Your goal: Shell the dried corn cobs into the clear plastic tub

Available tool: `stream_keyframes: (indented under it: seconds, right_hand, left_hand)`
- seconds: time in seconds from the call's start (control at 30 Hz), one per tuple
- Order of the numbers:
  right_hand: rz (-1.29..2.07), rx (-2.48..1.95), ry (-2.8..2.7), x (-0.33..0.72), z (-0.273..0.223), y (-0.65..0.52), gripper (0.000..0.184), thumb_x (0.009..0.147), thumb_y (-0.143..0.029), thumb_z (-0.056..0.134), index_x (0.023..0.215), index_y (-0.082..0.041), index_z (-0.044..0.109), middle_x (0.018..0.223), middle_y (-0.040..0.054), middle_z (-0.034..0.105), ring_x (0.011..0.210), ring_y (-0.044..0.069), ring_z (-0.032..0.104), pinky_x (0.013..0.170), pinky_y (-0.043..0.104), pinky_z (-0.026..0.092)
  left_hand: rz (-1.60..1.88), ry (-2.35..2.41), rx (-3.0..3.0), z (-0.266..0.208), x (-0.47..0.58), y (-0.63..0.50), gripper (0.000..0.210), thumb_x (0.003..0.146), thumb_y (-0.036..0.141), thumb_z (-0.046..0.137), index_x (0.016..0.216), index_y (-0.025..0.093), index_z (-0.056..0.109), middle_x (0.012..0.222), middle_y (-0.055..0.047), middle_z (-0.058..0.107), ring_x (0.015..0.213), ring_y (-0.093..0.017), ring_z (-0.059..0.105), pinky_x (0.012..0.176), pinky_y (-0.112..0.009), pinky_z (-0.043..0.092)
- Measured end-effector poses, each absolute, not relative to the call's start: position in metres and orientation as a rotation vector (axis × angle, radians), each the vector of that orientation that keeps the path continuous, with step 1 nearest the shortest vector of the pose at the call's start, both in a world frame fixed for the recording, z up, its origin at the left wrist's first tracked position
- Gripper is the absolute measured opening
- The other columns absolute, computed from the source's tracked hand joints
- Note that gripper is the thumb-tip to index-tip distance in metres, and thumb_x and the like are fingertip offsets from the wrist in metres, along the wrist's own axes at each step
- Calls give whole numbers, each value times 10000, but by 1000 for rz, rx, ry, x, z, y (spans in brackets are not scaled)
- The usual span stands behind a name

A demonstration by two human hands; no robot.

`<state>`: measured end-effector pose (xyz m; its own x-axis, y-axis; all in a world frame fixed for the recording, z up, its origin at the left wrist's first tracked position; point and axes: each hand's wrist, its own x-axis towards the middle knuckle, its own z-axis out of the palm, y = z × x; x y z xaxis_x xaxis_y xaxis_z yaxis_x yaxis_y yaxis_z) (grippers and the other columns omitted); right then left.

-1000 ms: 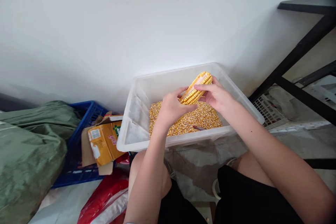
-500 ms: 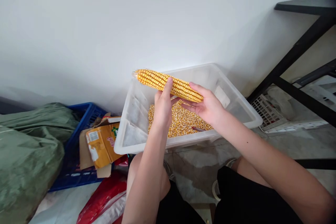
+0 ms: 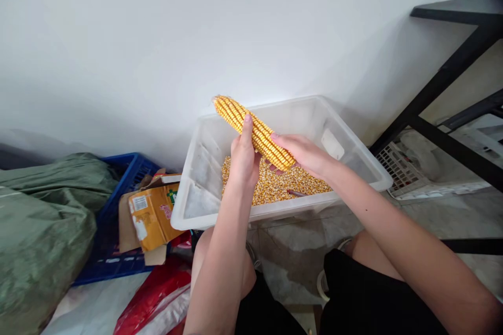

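A yellow ear of corn (image 3: 262,138) is held slantwise above a translucent white plastic bin (image 3: 351,154), its tip up and to the left. My left hand (image 3: 244,154) is closed around its middle, thumb lying on top of the kernels. Near the lower end, my right hand (image 3: 301,153) grips the ear, with the thumb over the top and fingers beneath, partly hidden. Loose corn kernels (image 3: 271,188) cover the bin's bottom. Among them lies a dark, slim tool (image 3: 296,193), whose kind I cannot make out.
To the left stand a blue plastic crate (image 3: 106,241), torn cardboard boxes (image 3: 155,217) and a green cloth or tarp (image 3: 43,220). Red plastic bags (image 3: 157,293) lie on the floor. A black metal frame (image 3: 436,78) and a white basket (image 3: 401,167) are at the right. A white wall rises behind the bin.
The ear of corn has tilted more steeply, its lower end dropping toward the bin and its tip shifting right. My right hand has moved slightly down and left, closing more on the ear.
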<state>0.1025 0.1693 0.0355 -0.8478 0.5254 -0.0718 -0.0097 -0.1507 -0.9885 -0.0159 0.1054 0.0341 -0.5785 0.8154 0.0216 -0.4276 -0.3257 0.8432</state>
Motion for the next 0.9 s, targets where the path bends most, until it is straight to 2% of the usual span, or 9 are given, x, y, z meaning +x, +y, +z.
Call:
stream_keyframes:
  seconds: [0.1, 0.2, 0.33, 0.43, 0.63, 0.9]
  right_hand:
    - [1879, -570, -1803, 99, 33, 163, 440, 866, -618, 567, 842, -184, 640, 721, 52, 638, 630, 173, 603, 529, 293, 501]
    - [1692, -584, -1852, 101, 36, 161, 449, 898, -618, 519, 828, -186, 621, 742, 41, 624, 664, 168, 586, 552, 285, 464]
    - [1531, -572, -1985, 106, 43, 162, 442, 950, -591, 438, 852, -200, 619, 759, 34, 616, 744, 191, 591, 646, 310, 464]
    - [1394, -594, -2079, 109, 44, 162, 407, 959, -569, 441, 883, -216, 630, 773, 42, 634, 790, 215, 600, 736, 341, 472]
    - [1359, -580, -2076, 106, 39, 156, 433, 983, -565, 372, 1045, -229, 638, 902, 66, 683, 845, 240, 622, 784, 373, 477]
    - [1293, -491, -1988, 95, 32, 147, 447, 1012, -514, 315, 1119, -220, 633, 1030, 74, 690, 920, 228, 629, 831, 358, 479]
  left_hand:
    - [1919, 1077, 610, 35, -9, 104, 409, 711, 493, 769, 933, 182, 624, 726, -46, 595, 844, -240, 657, 715, -339, 515]
    - [1884, 1034, 656, 37, -4, 102, 414, 677, 427, 814, 947, 186, 612, 764, -35, 601, 846, -218, 651, 759, -337, 515]
    - [1878, 979, 664, 38, -1, 101, 509, 620, 374, 868, 1013, 190, 601, 837, -45, 625, 886, -221, 650, 811, -347, 519]
    - [1912, 1015, 650, 38, 0, 102, 494, 610, 341, 880, 988, 193, 599, 855, -47, 630, 865, -205, 651, 809, -340, 523]
    - [1970, 1059, 670, 40, 6, 103, 461, 610, 307, 874, 958, 192, 595, 923, -55, 660, 813, -171, 641, 810, -340, 524]
    - [2016, 1123, 687, 39, 6, 102, 443, 580, 256, 855, 935, 185, 600, 828, -30, 659, 736, -153, 625, 754, -324, 526]
